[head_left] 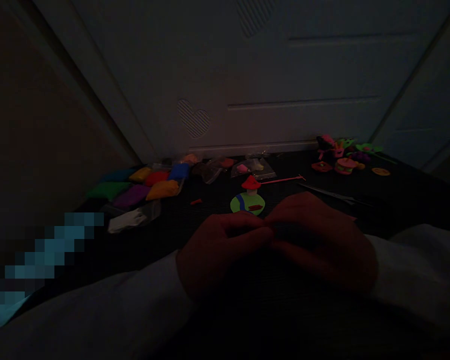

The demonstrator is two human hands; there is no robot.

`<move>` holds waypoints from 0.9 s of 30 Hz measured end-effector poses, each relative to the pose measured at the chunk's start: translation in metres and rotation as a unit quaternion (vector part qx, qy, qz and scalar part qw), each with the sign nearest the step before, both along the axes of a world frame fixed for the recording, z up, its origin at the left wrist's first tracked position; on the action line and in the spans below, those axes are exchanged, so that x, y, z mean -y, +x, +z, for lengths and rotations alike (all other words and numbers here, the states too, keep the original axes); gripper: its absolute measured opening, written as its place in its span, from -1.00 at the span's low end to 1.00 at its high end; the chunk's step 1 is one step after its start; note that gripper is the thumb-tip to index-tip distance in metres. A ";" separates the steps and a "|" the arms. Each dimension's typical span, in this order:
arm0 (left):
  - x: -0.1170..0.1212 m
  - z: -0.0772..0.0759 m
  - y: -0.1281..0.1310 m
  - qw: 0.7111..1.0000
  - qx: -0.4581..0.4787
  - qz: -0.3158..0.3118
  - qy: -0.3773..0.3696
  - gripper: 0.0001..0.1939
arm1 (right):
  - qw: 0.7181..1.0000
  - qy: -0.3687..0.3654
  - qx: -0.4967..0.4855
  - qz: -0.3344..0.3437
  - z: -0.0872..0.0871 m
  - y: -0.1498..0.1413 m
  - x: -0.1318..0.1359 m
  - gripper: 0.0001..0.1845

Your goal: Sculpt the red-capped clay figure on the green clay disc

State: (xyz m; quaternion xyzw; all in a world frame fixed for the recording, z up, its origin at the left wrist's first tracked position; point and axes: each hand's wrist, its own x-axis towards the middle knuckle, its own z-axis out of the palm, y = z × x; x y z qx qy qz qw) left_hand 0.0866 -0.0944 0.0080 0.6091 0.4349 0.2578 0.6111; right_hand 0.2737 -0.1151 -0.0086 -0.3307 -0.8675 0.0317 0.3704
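My left hand (225, 247) and my right hand (322, 245) meet at the fingertips low in the middle of the view. Both are pinched together around the same spot; whatever lies between them is too dark and small to make out. Just beyond the fingers lies a flat green clay disc (235, 205) with a blue stripe across it. A small dark red strip (255, 207) rests on the disc. At its back edge stands a little clay house or mushroom (251, 185) with a red cone top and a pale base.
Bags of coloured clay (131, 195) lie at the left. A reddish bit (196, 202) sits nearer the middle. Behind the disc are a pink stick tool (283, 180) and clear bags (260, 167). Scissors (330, 194) lie right, before several finished clay figures (345, 166). A white panel (266, 75) rises behind.
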 end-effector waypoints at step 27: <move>-0.001 0.001 0.001 1.000 0.013 0.001 -0.025 -0.84 | 1.000 0.009 0.005 -0.008 0.002 -0.001 -0.001 -0.73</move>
